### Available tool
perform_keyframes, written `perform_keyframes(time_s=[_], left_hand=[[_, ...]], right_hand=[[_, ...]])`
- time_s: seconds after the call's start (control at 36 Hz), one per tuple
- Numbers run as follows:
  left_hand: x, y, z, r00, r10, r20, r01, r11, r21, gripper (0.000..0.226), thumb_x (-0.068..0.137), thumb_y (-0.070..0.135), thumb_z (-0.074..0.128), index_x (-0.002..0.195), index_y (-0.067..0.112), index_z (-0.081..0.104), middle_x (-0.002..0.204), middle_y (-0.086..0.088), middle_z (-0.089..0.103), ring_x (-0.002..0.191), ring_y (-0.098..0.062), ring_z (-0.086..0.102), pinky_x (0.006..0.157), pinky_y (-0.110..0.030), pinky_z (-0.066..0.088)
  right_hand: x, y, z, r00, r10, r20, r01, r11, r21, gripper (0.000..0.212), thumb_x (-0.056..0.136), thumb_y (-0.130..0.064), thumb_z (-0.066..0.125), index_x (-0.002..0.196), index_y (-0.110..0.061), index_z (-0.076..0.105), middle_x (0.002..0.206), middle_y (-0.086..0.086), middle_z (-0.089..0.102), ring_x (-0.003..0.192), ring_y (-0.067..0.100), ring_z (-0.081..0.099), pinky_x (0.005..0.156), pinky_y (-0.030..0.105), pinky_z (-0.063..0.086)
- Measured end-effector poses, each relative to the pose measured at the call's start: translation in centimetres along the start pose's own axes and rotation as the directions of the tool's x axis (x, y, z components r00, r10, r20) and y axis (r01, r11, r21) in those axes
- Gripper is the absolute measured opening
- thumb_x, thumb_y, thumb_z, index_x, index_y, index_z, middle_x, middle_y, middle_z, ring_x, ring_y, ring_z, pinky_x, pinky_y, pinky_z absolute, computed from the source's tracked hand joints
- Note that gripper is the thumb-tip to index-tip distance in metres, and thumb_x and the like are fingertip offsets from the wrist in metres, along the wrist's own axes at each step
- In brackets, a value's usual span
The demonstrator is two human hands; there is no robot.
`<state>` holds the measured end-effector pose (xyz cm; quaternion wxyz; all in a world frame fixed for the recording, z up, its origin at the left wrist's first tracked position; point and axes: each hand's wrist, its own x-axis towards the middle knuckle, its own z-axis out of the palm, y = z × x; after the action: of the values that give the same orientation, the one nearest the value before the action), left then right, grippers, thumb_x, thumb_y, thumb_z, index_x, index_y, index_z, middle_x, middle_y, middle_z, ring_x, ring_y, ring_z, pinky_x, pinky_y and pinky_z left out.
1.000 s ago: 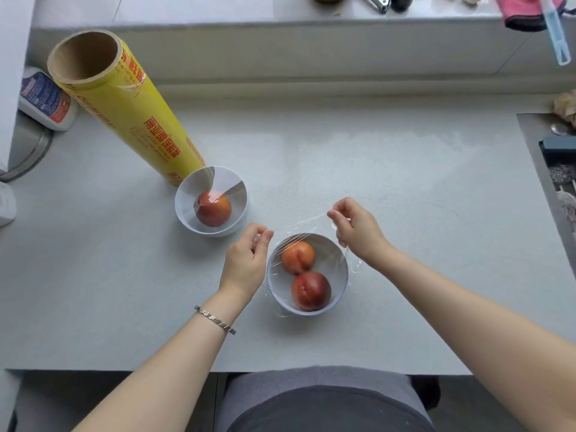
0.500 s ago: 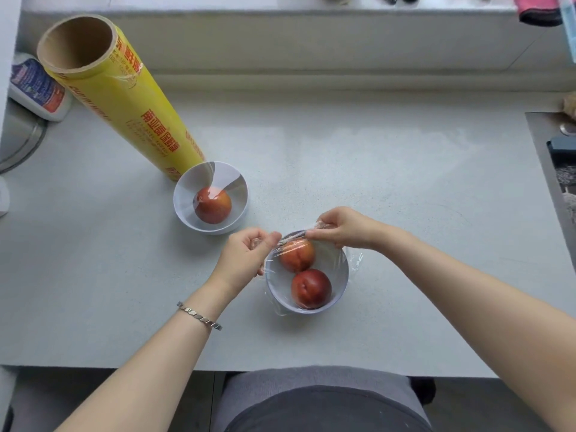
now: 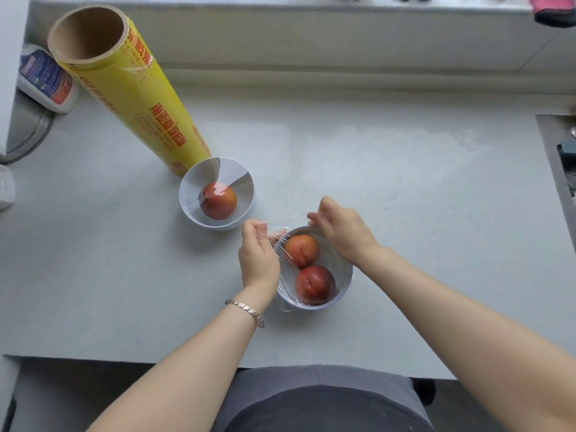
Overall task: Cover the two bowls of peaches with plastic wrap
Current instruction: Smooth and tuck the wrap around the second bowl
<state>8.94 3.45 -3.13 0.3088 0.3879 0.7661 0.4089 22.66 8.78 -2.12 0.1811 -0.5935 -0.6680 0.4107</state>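
Counter [image 3: 405, 182] — hands [image 3: 258, 260] [image 3: 346, 238] flank bowl [image 3: 344, 288], left pinching wrap [image 3: 278, 236].

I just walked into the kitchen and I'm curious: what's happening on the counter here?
A person is wrapping bowls of fruit. Their left hand pinches the plastic wrap at the left edge of the near bowl, which holds two peaches. The right hand is at its far rim, and its grip is unclear. Film lies over that fruit. The far bowl, with one peach, looks covered already. The yellow roll stands just behind it.
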Motion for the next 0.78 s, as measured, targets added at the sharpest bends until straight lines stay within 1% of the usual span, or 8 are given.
perform_keyframes(time_s=[0.25, 0.36, 0.44, 0.56, 0.61, 0.67, 0.72, 0.78], left_hand=[[0.6, -0.5, 1.5, 0.984, -0.090, -0.156, 0.075, 0.992, -0.102, 0.012, 0.100, 0.015, 0.039, 0.088, 0.012, 0.042, 0.061, 0.005, 0.046, 0.058, -0.010, 0.042, 0.061, -0.025, 0.026], [1.2, -1.8, 1.9, 0.977, -0.153, -0.146, 0.132, 0.980, -0.147, 0.018, 0.099, 0.025, 0.039, 0.082, 0.022, 0.042, 0.070, -0.019, 0.062, 0.069, -0.033, 0.060, 0.068, -0.034, 0.043], [1.4, -1.7, 2.0, 0.958, -0.253, -0.137, 0.228, 0.958, -0.173, 0.016, 0.097, 0.022, 0.046, 0.083, 0.015, 0.047, 0.062, -0.007, 0.060, 0.064, -0.023, 0.056, 0.063, -0.022, 0.038], [1.7, -1.7, 1.7, 0.928, -0.357, -0.111, 0.339, 0.929, -0.148, 0.020, 0.092, 0.020, 0.056, 0.074, 0.013, 0.052, 0.063, 0.001, 0.058, 0.062, -0.017, 0.058, 0.058, -0.019, 0.040], [2.0, -2.1, 1.3, 0.900, -0.434, -0.042, 0.426, 0.896, -0.121, 0.018, 0.087, 0.018, 0.064, 0.072, 0.010, 0.057, 0.058, 0.003, 0.058, 0.054, -0.007, 0.055, 0.053, -0.009, 0.041], [2.1, -2.6, 0.8, 0.872, -0.489, 0.029, 0.489, 0.867, -0.098, 0.018, 0.080, 0.016, 0.071, 0.069, 0.010, 0.059, 0.057, 0.004, 0.058, 0.054, -0.005, 0.053, 0.062, -0.015, 0.046], [2.2, -3.0, 0.1, 0.839, -0.535, 0.094, 0.543, 0.835, -0.090, 0.014, 0.078, 0.011, 0.073, 0.074, 0.006, 0.061, 0.060, 0.000, 0.058, 0.050, -0.007, 0.054, 0.055, -0.018, 0.048], [2.3, -3.5, -1.1, 0.825, -0.549, 0.130, 0.558, 0.829, -0.043, 0.007, 0.082, 0.004, 0.065, 0.085, 0.000, 0.060, 0.059, -0.006, 0.056, 0.039, -0.006, 0.054, 0.043, -0.017, 0.046]], right_hand=[[1.0, 0.2, 1.8, 0.987, 0.067, -0.148, -0.061, 0.997, 0.043, 0.024, 0.093, -0.023, 0.050, 0.077, -0.013, 0.036, 0.072, 0.015, 0.067, 0.077, 0.037, 0.062, 0.071, 0.043, 0.047], [1.6, 0.7, 1.9, 0.978, 0.157, -0.140, -0.140, 0.982, 0.127, 0.030, 0.093, -0.022, 0.050, 0.069, -0.018, 0.033, 0.070, 0.017, 0.060, 0.069, 0.029, 0.062, 0.062, 0.035, 0.041], [2.1, 1.0, 1.7, 0.962, 0.246, -0.121, -0.227, 0.962, 0.151, 0.033, 0.091, -0.021, 0.054, 0.064, -0.014, 0.035, 0.064, 0.005, 0.049, 0.059, 0.016, 0.053, 0.053, 0.026, 0.032], [2.7, 2.0, 1.5, 0.915, 0.404, 0.005, -0.389, 0.879, 0.276, 0.039, 0.083, -0.020, 0.065, 0.058, -0.016, 0.036, 0.058, -0.002, 0.046, 0.048, 0.001, 0.057, 0.048, 0.017, 0.035], [2.6, 2.6, 1.2, 0.870, 0.484, 0.089, -0.487, 0.819, 0.305, 0.046, 0.077, -0.025, 0.072, 0.052, -0.017, 0.034, 0.050, -0.002, 0.039, 0.045, 0.011, 0.041, 0.047, 0.024, 0.029], [2.2, 2.9, 0.7, 0.828, 0.533, 0.178, -0.558, 0.748, 0.358, 0.055, 0.073, -0.025, 0.076, 0.048, -0.020, 0.027, 0.043, -0.005, 0.029, 0.038, 0.011, 0.028, 0.041, 0.021, 0.021], [1.8, 3.3, 0.1, 0.798, 0.537, 0.274, -0.603, 0.706, 0.371, 0.050, 0.074, -0.027, 0.076, 0.048, -0.020, 0.034, 0.043, -0.005, 0.033, 0.036, 0.008, 0.030, 0.037, 0.016, 0.022], [1.3, 3.4, -0.8, 0.761, 0.525, 0.381, -0.647, 0.657, 0.388, 0.030, 0.076, -0.033, 0.073, 0.060, -0.018, 0.053, 0.059, -0.001, 0.045, 0.052, 0.011, 0.039, 0.048, 0.019, 0.030]])
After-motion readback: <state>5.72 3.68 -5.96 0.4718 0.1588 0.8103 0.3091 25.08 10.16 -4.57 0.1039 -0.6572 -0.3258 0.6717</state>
